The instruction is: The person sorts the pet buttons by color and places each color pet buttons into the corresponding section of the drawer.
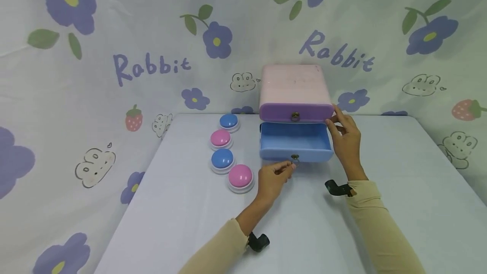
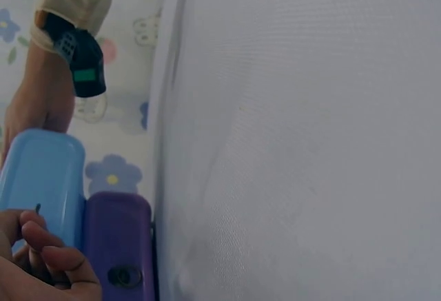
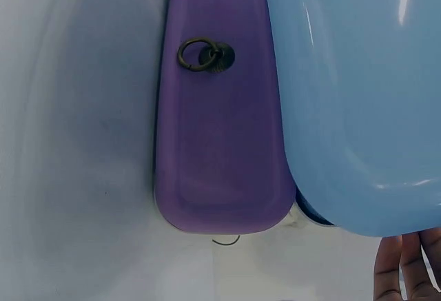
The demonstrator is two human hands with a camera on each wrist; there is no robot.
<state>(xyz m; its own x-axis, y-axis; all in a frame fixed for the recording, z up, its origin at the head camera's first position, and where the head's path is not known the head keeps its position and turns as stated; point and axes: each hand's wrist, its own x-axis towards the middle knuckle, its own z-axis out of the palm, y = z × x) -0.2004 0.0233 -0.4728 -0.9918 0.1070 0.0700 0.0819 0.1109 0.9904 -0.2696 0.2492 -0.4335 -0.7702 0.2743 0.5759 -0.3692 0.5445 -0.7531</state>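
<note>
- Head view: the left hand (image 1: 272, 179) pinches the small ring pull (image 1: 295, 161) of the blue drawer (image 1: 300, 154) between thumb and fingers.
- That drawer is the lower one of a pink box (image 1: 294, 83); it stands pulled out toward the person, its inside facing up.
- Above it, the purple drawer (image 1: 275, 113) sits closed in the box, with its own metal ring pull (image 1: 295, 116).
- The right hand (image 1: 347, 136) is not clenched: its thumb and index finger stretch out to touch the box at the right end of the purple front.
- Left of the box, four round domes on white bases form a staggered row on the tabletop (image 1: 399, 168): far blue dome (image 1: 228, 120), far pink dome (image 1: 220, 138), near blue dome (image 1: 222, 158) and near pink dome (image 1: 240, 175), the last beside the left hand.
- Beige sleeves (image 1: 380, 231) cover both forearms, and a dark device (image 1: 337, 188) sits at each wrist.
- Behind the tabletop hangs a pale cloth (image 1: 152, 24) printed with flowers, rabbits, strawberries and the word "Rabbit".
</note>
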